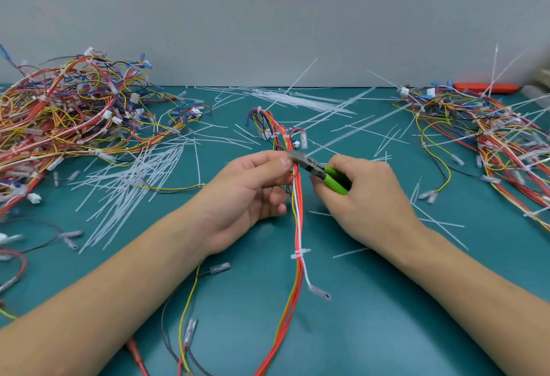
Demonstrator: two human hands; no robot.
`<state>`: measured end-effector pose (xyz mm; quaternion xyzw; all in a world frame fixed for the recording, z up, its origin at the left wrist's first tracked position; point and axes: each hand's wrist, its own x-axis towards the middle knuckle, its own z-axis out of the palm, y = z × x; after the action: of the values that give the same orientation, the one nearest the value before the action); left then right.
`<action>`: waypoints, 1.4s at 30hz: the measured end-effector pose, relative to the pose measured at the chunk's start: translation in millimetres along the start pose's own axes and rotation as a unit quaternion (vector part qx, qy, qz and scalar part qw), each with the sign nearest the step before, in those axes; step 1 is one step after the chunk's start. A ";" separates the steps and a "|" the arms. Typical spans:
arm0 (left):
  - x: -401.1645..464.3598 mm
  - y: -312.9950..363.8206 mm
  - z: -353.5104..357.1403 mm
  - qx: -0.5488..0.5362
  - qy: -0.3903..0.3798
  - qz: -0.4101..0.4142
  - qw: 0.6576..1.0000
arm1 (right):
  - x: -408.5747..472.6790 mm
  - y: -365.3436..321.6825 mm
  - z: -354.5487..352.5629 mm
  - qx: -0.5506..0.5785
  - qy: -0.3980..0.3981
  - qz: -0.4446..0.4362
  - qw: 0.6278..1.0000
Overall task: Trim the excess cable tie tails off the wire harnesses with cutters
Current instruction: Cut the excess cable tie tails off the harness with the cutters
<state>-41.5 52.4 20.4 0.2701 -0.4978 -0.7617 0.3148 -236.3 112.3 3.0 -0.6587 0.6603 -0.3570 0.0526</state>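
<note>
A wire harness point(298, 215) of orange, white and yellow wires runs from the table's middle toward me. My left hand point(247, 194) pinches it between thumb and fingers at mid-length. My right hand point(366, 197) grips green-handled cutters point(320, 171). Their grey jaws reach left to the harness just beside my left fingertips. A long white cable tie tail point(354, 131) slants up and to the right from that spot. Lower on the harness sits a trimmed white tie point(300, 253).
A big heap of harnesses point(68, 119) fills the left side, another heap point(488, 140) with long uncut tails the right. Cut white tie tails point(134, 185) litter the teal mat. An orange tool point(485, 87) lies at the back right by the grey wall.
</note>
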 end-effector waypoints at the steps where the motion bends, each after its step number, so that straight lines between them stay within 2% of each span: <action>1: -0.1 0.0 -0.3 0.002 -0.002 0.000 1.000 | 0.3 0.2 -0.1 0.003 0.006 0.012 1.000; 7: -2.0 1.7 2.5 0.003 0.005 -0.001 1.000 | -2.8 -3.5 1.0 -0.015 0.004 0.035 0.999; 14: -2.4 2.1 3.1 -0.001 0.006 -0.001 1.000 | -5.7 -5.2 -1.3 0.020 0.010 0.011 1.000; 18: -0.9 1.9 0.4 -0.004 0.006 -0.001 1.000 | -4.1 -9.0 -4.1 0.000 -0.046 -0.016 0.999; 23: 0.6 1.5 -2.0 -0.013 0.001 -0.006 1.000 | -3.4 -6.7 -2.4 -0.019 -0.064 -0.016 0.998; 28: 1.0 1.1 -2.1 -0.013 -0.001 -0.007 1.000 | -2.3 -6.6 -2.2 -0.008 -0.045 -0.007 0.999; 34: 0.0 1.5 -2.6 0.006 -0.023 0.002 1.000 | -2.3 -5.4 -1.6 0.013 0.014 0.013 1.000; 42: -1.6 0.6 -2.5 0.014 -0.015 0.010 1.000 | -5.5 -7.4 -2.6 0.012 0.000 0.027 1.000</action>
<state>-38.4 51.9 20.3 0.2584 -0.5159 -0.7553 0.3109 -230.8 119.2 6.8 -0.6404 0.6731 -0.3632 0.0701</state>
